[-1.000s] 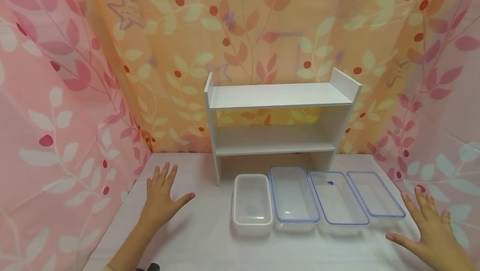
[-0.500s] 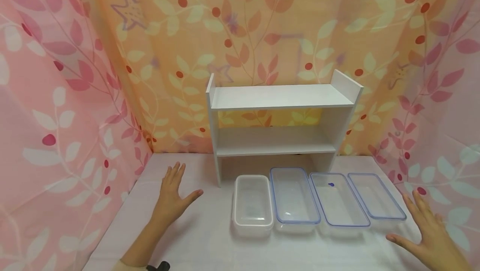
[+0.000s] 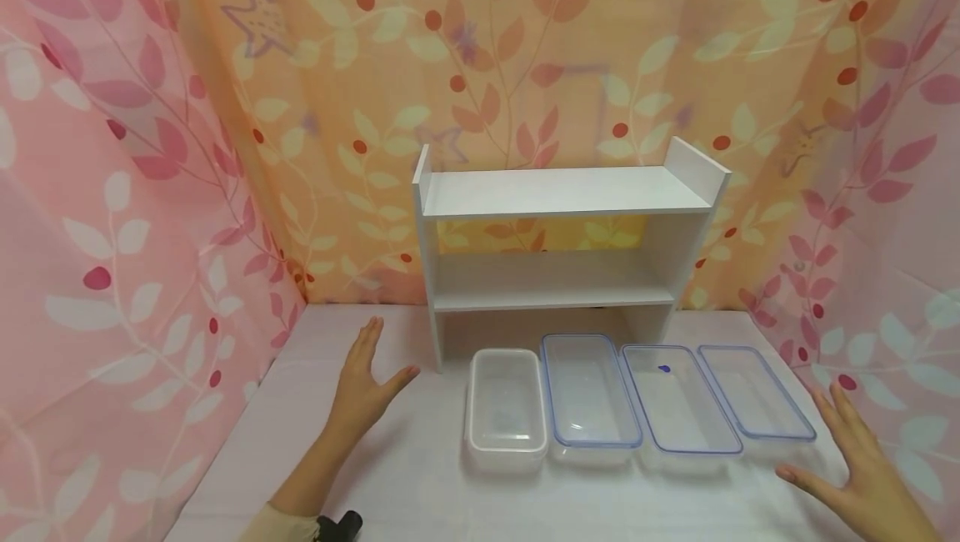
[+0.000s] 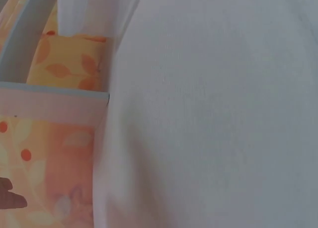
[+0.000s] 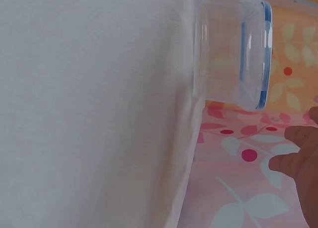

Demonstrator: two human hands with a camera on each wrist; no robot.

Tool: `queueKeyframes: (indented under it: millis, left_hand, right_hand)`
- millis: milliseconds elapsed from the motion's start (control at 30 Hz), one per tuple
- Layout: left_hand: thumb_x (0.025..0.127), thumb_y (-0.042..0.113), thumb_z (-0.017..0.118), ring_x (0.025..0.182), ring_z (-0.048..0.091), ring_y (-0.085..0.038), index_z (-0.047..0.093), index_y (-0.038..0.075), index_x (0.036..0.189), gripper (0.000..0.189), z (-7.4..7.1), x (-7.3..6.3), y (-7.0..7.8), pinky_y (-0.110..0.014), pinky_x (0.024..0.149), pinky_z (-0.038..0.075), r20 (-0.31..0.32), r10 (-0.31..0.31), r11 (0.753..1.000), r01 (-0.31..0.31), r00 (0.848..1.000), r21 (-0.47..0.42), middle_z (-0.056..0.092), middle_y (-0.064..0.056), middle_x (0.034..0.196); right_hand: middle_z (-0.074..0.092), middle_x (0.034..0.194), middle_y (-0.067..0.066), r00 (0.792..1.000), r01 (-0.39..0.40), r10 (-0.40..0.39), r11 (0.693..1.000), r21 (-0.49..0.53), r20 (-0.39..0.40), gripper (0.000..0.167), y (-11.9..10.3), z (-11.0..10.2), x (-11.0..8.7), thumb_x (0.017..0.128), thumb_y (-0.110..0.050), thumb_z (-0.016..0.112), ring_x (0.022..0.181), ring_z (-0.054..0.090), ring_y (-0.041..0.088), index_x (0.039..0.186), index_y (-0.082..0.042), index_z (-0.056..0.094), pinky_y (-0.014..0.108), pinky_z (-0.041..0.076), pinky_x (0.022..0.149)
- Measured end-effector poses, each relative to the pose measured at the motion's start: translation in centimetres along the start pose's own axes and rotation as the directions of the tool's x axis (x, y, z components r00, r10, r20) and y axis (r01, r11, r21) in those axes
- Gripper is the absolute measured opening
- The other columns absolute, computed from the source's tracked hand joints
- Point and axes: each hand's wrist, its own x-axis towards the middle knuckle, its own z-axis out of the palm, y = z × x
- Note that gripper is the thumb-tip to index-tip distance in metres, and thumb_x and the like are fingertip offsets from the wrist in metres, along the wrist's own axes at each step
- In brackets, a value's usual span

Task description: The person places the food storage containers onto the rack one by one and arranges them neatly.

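Observation:
My left hand [image 3: 362, 392] hovers over the table left of the containers, fingers straight and thumb spread, holding nothing. At the far right, my right hand [image 3: 855, 463] is held with its fingers extended beside the rightmost container. Side by side stand a clear plastic food container with a white rim [image 3: 507, 400], a taller one with a blue rim [image 3: 592, 392], another blue-rimmed one bearing a small blue mark [image 3: 681, 400], and a last blue-rimmed container [image 3: 757, 393]. In the right wrist view, that container [image 5: 231, 54] appears sideways near my right fingers [image 5: 285, 163].
Behind the containers stands a white shelf unit [image 3: 555, 279] with two boards between its side panels. A white cloth covers the table [image 3: 420, 475]. Patterned fabric [image 3: 337, 108] hangs at the back and both sides.
My left hand has moved right, toward the white-rimmed container, and its fingers have drawn closer together. My right hand has shifted only slightly; the containers stay where they were.

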Motion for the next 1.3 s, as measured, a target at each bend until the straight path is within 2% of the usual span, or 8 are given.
queueKeyframes:
  millis: [333,567,633,800,900,967,1133,1300]
  left_hand:
    - [0.081,0.044,0.087,0.152,0.031,-0.035,0.032,0.013,0.161,0.102,1.7,0.5,0.4,-0.060,0.120,0.028,-0.030,-0.044,0.991,0.040,0.999,-0.127,0.034,-0.010,0.165]
    - [0.082,0.043,0.086,0.152,0.032,-0.033,0.031,0.015,0.162,0.100,3.2,1.0,0.7,-0.056,0.122,0.028,-0.014,-0.086,0.975,0.081,0.996,-0.207,0.036,-0.011,0.164]
    - [0.083,0.041,0.086,0.151,0.032,-0.034,0.031,0.015,0.162,0.100,3.6,1.1,0.7,-0.056,0.122,0.029,-0.010,-0.094,0.967,0.089,0.996,-0.238,0.035,-0.011,0.165]
    - [0.085,0.038,0.085,0.151,0.033,-0.037,0.029,0.012,0.162,0.098,4.7,1.5,0.7,-0.058,0.120,0.031,0.007,-0.101,0.945,0.098,0.995,-0.313,0.032,-0.009,0.166]
    - [0.085,0.038,0.084,0.151,0.033,-0.037,0.029,0.012,0.162,0.098,5.3,1.7,0.7,-0.059,0.119,0.031,0.009,-0.108,0.936,0.105,0.994,-0.335,0.032,-0.009,0.166]
    - [0.086,0.037,0.084,0.151,0.033,-0.038,0.029,0.011,0.162,0.098,5.5,1.8,0.6,-0.059,0.119,0.031,0.011,-0.111,0.932,0.108,0.994,-0.345,0.032,-0.010,0.167]
    - [0.087,0.034,0.084,0.150,0.033,-0.039,0.031,0.012,0.162,0.095,6.2,2.0,0.3,-0.060,0.119,0.031,0.016,-0.127,0.910,0.123,0.992,-0.396,0.032,-0.009,0.167]
    - [0.086,0.026,0.085,0.147,0.038,-0.042,0.036,0.008,0.159,0.090,7.0,2.7,-0.4,-0.061,0.116,0.035,-0.014,-0.118,0.894,0.100,0.993,-0.437,0.036,-0.010,0.165]
  right_hand:
    - [-0.018,0.171,0.005,1.000,-0.013,0.013,0.998,0.054,-0.011,0.120,0.9,0.4,-0.3,0.083,-0.021,0.087,0.150,-0.017,0.054,0.166,-0.027,0.001,0.084,-0.016,0.094]
    - [-0.016,0.171,-0.002,0.999,-0.024,0.028,0.995,0.100,-0.039,0.118,1.4,0.7,-0.3,0.084,-0.017,0.085,0.154,-0.023,0.027,0.166,-0.028,0.001,0.084,-0.015,0.096]
    - [-0.017,0.171,-0.002,0.999,-0.042,0.045,0.994,0.102,-0.029,0.117,1.6,0.7,-0.2,0.086,-0.018,0.084,0.154,-0.023,0.029,0.166,-0.029,-0.001,0.084,-0.014,0.096]
    - [-0.017,0.170,0.014,0.992,-0.123,0.121,0.988,0.088,0.034,0.113,1.9,0.5,0.1,0.091,-0.027,0.080,0.149,-0.020,0.053,0.165,-0.031,-0.006,0.085,-0.012,0.095]
    - [-0.020,0.169,0.015,0.984,-0.165,0.157,0.982,0.094,0.087,0.110,2.1,0.6,0.1,0.094,-0.032,0.076,0.146,-0.020,0.058,0.164,-0.034,-0.008,0.086,-0.011,0.094]
    - [-0.021,0.169,0.008,0.985,-0.155,0.143,0.981,0.119,0.098,0.108,2.2,0.8,0.0,0.094,-0.031,0.076,0.149,-0.022,0.050,0.164,-0.034,-0.007,0.086,-0.011,0.095]
    - [-0.015,0.168,-0.019,0.996,-0.074,0.064,0.982,0.173,0.062,0.107,2.6,1.3,-0.2,0.092,-0.021,0.078,0.152,-0.023,0.011,0.165,-0.034,0.001,0.084,-0.012,0.101]
    - [-0.011,0.166,-0.026,0.998,-0.037,0.029,0.982,0.187,0.050,0.106,2.8,1.6,0.1,0.091,-0.017,0.078,0.149,-0.019,-0.003,0.165,-0.033,0.004,0.077,-0.017,0.107]
